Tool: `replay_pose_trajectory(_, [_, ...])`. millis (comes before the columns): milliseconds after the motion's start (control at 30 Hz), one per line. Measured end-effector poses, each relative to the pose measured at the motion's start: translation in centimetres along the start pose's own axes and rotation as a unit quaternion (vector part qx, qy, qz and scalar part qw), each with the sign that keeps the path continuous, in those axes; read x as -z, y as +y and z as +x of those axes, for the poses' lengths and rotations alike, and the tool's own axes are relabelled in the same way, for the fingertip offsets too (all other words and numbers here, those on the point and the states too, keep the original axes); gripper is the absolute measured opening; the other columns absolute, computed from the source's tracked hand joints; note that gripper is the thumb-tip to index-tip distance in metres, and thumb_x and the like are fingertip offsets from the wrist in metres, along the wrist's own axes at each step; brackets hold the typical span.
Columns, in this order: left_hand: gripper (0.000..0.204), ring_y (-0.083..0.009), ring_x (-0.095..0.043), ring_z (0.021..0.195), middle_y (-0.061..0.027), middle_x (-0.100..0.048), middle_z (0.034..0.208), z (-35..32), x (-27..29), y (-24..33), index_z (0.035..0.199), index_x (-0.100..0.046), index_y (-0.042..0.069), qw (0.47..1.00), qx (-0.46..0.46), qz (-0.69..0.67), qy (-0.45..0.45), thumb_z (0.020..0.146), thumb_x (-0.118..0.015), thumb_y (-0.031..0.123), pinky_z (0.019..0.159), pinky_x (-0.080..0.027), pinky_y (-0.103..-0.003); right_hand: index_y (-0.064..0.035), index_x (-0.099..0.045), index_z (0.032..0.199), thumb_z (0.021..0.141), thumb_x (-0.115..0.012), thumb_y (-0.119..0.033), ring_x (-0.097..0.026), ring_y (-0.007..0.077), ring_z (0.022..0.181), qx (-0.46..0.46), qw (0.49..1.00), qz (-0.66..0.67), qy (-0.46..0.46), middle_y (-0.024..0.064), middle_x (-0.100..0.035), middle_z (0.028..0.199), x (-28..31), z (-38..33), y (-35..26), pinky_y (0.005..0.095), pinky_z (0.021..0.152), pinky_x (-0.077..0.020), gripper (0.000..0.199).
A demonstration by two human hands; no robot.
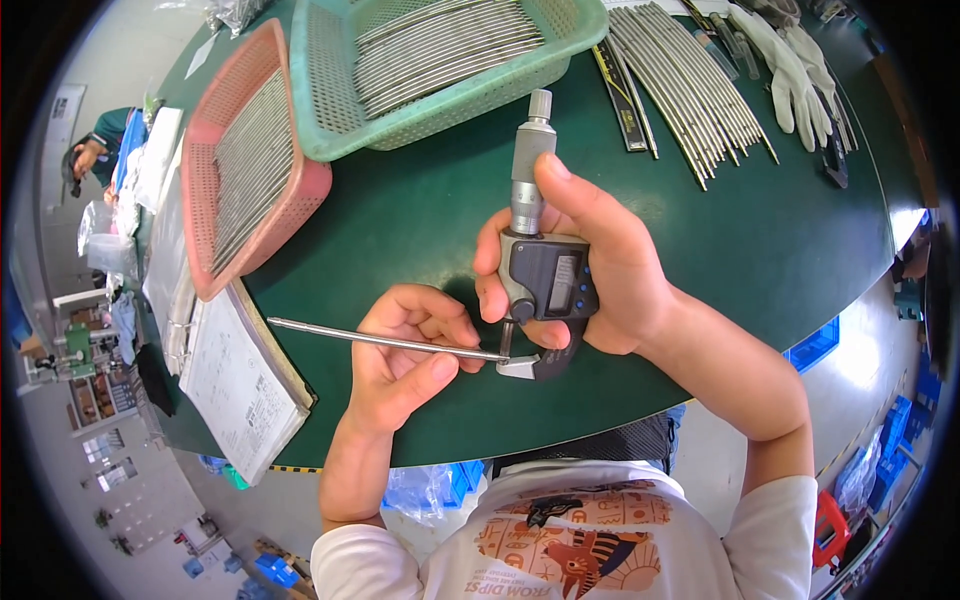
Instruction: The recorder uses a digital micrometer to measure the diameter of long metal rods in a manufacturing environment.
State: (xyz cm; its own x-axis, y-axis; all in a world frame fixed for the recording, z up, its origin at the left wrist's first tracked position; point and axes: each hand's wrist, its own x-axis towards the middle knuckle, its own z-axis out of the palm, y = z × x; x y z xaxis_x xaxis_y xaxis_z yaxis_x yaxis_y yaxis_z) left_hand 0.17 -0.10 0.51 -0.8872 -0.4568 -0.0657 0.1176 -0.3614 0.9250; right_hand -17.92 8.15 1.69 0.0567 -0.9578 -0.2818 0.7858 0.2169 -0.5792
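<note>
A green table (420, 220) spreads beneath and beyond both hands. Past the left hand, farther from the body, sits a green basket (450, 112) of thin metal rods; nearer and to that hand's left is a smaller pink basket (290, 215), also filled with rods. An open binder (235, 370) lies left of the left hand. Beyond the right hand, loose rods (690, 95) lie side by side, with white gloves (785, 70) farther right.

The right hand (615, 250) wraps around a gauge (535, 265), its thumb against the barrel and its fingers curled about the body. The left hand (390, 370) pinches a single rod (390, 341) between thumb and fingers near its right end; the other end sticks out freely to the left. The right tip is at the gauge's measuring gap, but whether both faces touch it I cannot tell.

The rod looks light, stiff and rather slippery, apt to roll between the fingertips; a pinch near the measured end should steady it best. The gauge looks heavier and more delicate, best held by its frame, clear of the measuring faces.
</note>
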Motion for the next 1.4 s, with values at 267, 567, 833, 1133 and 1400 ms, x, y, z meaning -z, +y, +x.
replay_pose_trajectory(267, [0.02, -0.0173, -0.058, 0.068, -0.0124, -0.054, 0.081, 0.0, -0.17, -0.14, 0.088, -0.045, 0.0, 0.999, 0.025, -0.03, 0.028, 0.075, -0.06, 0.005, 0.061, -0.05, -0.026, -0.0012, -0.054, 0.079, 0.081, -0.028, -0.06, -0.046, 0.0136, 0.042, 0.006, 1.0, -0.014, 0.002, 0.0131, -0.057, 0.065, 0.03, -0.09, -0.02, 0.021, 0.034, -0.0352, 0.064])
replay_pose_trajectory(567, [0.017, -0.0166, -0.057, 0.066, -0.0129, -0.054, 0.08, 0.14, -0.67, -0.26, 0.085, -0.045, 0.001, 0.995, -0.001, -0.004, 0.1, 0.077, -0.059, 0.005, 0.06, -0.05, -0.027, -0.0012, -0.054, 0.083, 0.081, -0.026, -0.061, -0.047, 0.0125, 0.043, 0.048, 0.998, -0.034, 0.009, 0.0127, -0.057, 0.066, 0.06, 0.11, 0.12, 0.0204, 0.035, -0.0359, 0.066])
replay_pose_trajectory(833, [0.017, -0.016, -0.057, 0.067, -0.012, -0.054, 0.079, 0.0, -0.55, -0.33, 0.085, -0.044, 0.001, 0.995, 0.0, 0.003, 0.101, 0.077, -0.059, 0.004, 0.06, -0.049, -0.026, -0.001, -0.053, 0.085, 0.082, -0.024, -0.061, -0.047, 0.0125, 0.043, 0.038, 0.999, -0.028, 0.013, 0.0137, -0.056, 0.067, -0.06, 0.06, 0.14, 0.0201, 0.035, -0.036, 0.066])
replay_pose_trajectory(1133, [0.017, -0.0151, -0.056, 0.066, -0.012, -0.054, 0.079, 0.14, -0.64, -0.38, 0.085, -0.044, 0.001, 0.993, -0.012, 0.027, 0.113, 0.078, -0.059, 0.004, 0.06, -0.049, -0.025, 0.0004, -0.051, 0.087, 0.082, -0.019, -0.059, -0.046, 0.0134, 0.043, 0.046, 0.999, -0.017, 0.022, 0.0154, -0.056, 0.068, 0.04, 0.13, 0.19, 0.0201, 0.036, -0.0363, 0.068])
replay_pose_trajectory(1400, [0.015, -0.0146, -0.056, 0.066, -0.0123, -0.055, 0.078, 0.12, -0.63, -0.41, 0.084, -0.044, 0.001, 0.994, -0.011, 0.023, 0.105, 0.078, -0.058, 0.002, 0.06, -0.049, -0.025, 0.0012, -0.051, 0.088, 0.081, -0.022, -0.059, -0.049, 0.0143, 0.05, 0.048, 0.999, -0.008, 0.003, 0.0164, -0.056, 0.07, 0.28, 0.07, 0.32, 0.0209, 0.037, -0.0373, 0.067])
